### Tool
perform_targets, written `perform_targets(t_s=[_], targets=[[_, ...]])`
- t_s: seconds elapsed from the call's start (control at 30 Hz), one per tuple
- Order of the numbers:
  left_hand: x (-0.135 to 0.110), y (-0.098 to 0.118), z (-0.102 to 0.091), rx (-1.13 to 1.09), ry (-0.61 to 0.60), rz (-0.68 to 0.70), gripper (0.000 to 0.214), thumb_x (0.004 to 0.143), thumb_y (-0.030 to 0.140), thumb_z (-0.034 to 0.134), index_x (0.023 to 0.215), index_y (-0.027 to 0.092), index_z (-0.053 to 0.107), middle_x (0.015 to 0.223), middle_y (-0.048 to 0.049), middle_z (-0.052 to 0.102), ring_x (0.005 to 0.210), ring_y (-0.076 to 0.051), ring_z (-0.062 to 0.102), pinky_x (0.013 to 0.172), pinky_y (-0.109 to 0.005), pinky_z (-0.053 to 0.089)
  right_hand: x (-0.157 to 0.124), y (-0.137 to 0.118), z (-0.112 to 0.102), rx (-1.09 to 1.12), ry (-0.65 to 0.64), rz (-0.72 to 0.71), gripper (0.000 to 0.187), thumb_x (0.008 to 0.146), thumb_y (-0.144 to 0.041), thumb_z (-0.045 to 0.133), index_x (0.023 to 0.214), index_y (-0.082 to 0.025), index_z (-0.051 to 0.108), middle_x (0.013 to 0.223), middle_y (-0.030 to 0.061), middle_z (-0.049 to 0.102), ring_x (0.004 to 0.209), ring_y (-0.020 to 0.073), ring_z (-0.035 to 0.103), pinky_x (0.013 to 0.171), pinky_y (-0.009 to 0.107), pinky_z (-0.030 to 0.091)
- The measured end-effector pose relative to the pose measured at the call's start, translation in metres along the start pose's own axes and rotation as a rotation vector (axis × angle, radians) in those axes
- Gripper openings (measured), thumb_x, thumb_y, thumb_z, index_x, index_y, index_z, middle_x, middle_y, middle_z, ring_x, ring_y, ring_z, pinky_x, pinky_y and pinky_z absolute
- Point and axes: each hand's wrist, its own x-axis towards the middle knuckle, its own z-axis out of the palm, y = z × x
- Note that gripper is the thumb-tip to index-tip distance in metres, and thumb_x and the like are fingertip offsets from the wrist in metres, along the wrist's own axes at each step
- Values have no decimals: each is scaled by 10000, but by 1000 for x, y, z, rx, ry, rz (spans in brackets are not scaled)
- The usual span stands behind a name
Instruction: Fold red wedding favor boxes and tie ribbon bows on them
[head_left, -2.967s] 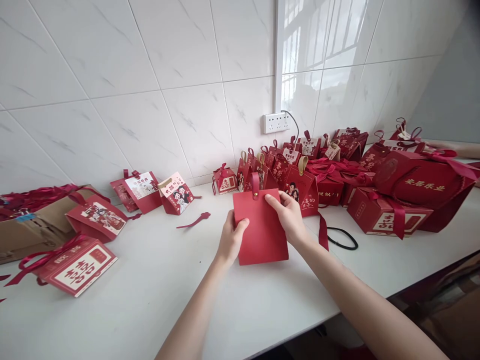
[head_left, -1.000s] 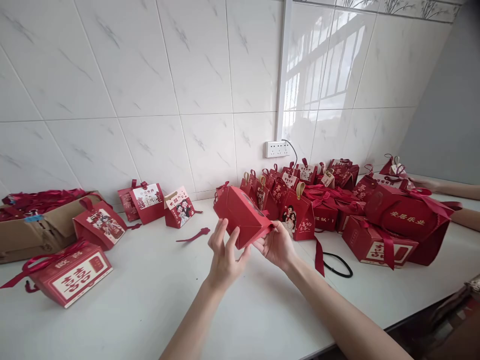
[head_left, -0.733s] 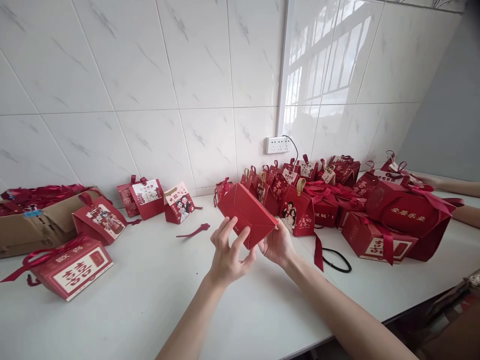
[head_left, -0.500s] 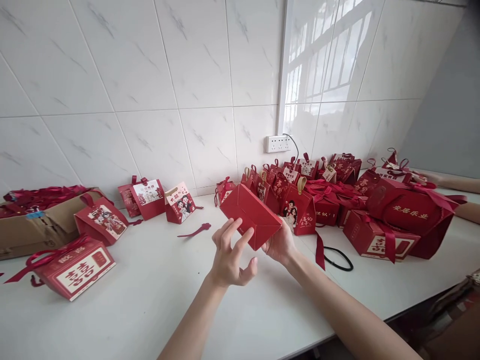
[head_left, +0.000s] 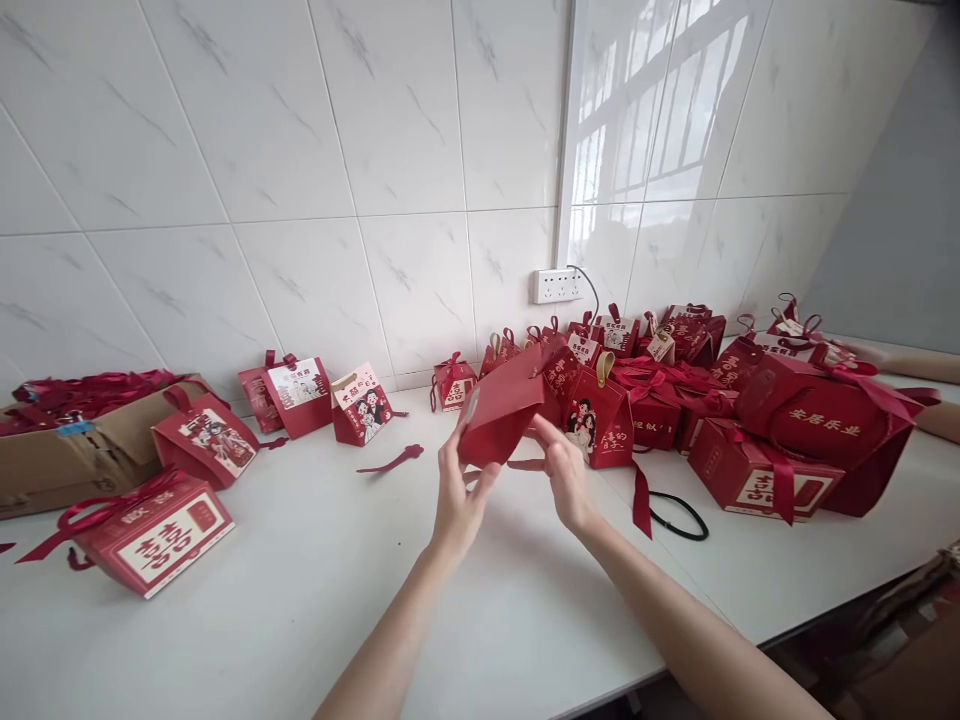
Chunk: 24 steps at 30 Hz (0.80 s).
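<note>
A plain red gift box (head_left: 504, 400) is held up tilted above the white table, with a slanted panel and a darker side turned to me. My left hand (head_left: 459, 500) grips its lower left corner, thumb in front and fingers partly behind the box. At the box's right edge is my right hand (head_left: 564, 475), its fingers apart and the fingertips close to the card; whether they touch it I cannot tell. Just behind stands a red box with a printed couple (head_left: 600, 420), and a small red box with a bow (head_left: 453, 382) is to the left.
Many red gift boxes (head_left: 679, 335) crowd the right side, with a large one (head_left: 821, 415) in front. A black cord loop (head_left: 679, 515) and a loose ribbon (head_left: 391, 460) lie on the table (head_left: 300, 620). At left are a ribbon-filled carton (head_left: 75, 470) and several boxes. Another person's arm (head_left: 911, 362) shows at far right.
The red box has turned from its flat base view to a slanted side view. My left hand has moved from the base to grip the corner; my right fingers have spread at the right edge.
</note>
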Motion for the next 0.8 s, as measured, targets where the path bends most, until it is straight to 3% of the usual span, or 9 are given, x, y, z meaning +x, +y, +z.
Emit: perform_targets(t_s=[0.1, 0.17, 0.27, 0.33, 0.37, 0.53, 0.67, 0.8], targets=[[3, 2, 3, -198, 98, -163, 490, 822, 448, 530, 1233, 244, 357, 1300, -125, 452, 1048, -189, 577, 827, -326, 514, -7, 0, 1, -186, -158, -116, 412, 833, -524, 467, 1123, -271, 614, 1265, 67, 533, 1150, 258, 487, 728, 360, 557], [5, 4, 3, -266, 165, -207, 440, 811, 472, 533, 1158, 239, 395, 1237, -105, 497, 987, -183, 594, 768, -310, 525, -8, -1, 1, -310, -165, -172, 320, 845, -459, 483, 1039, -262, 643, 1241, 79, 529, 1116, 250, 501, 683, 323, 546], [9, 8, 3, -409, 158, -285, 409, 806, 495, 520, 1121, 249, 435, 1174, -75, 549, 970, -182, 593, 705, -271, 519, -2, -1, -1, -462, 140, -239, 256, 812, -394, 557, 1022, -254, 598, 1174, 87, 504, 988, 213, 529, 621, 287, 503], [9, 9, 3, -534, 114, -356, 353, 804, 465, 523, 1070, 237, 484, 1099, -59, 594, 913, -172, 603, 666, -251, 509, 3, 0, -5, -511, 346, -263, 323, 799, -394, 573, 1088, -256, 535, 1114, 76, 490, 913, 187, 522, 663, 305, 485], [9, 9, 4, -582, 76, -402, 315, 795, 433, 533, 1029, 223, 509, 1041, -55, 615, 858, -167, 608, 638, -246, 504, 5, 1, -7, -523, 388, -273, 345, 805, -399, 561, 1115, -256, 511, 1098, 70, 487, 905, 180, 516, 705, 321, 478], [9, 3, 3, -581, -77, -698, 151, 711, 312, 525, 781, 177, 529, 625, -10, 588, 489, -123, 526, 451, -242, 434, 7, -1, -9, -511, 183, -258, 278, 849, -408, 479, 1054, -233, 549, 1102, 65, 509, 968, 189, 518, 815, 349, 440], [9, -1, 0, -555, -92, -708, 104, 694, 286, 510, 682, 186, 487, 543, 22, 528, 444, -107, 491, 431, -227, 408, 6, -1, -5, -460, 217, -114, 237, 834, -415, 503, 931, -207, 560, 1010, 60, 539, 907, 188, 534, 787, 339, 444], [8, -1, -2, -537, -96, -696, 101, 682, 270, 520, 655, 186, 470, 519, 50, 459, 439, -82, 452, 442, -211, 393, 7, -3, -4, -347, 269, -8, 309, 814, -432, 537, 1034, -215, 524, 999, 58, 565, 855, 179, 539, 743, 318, 457]])
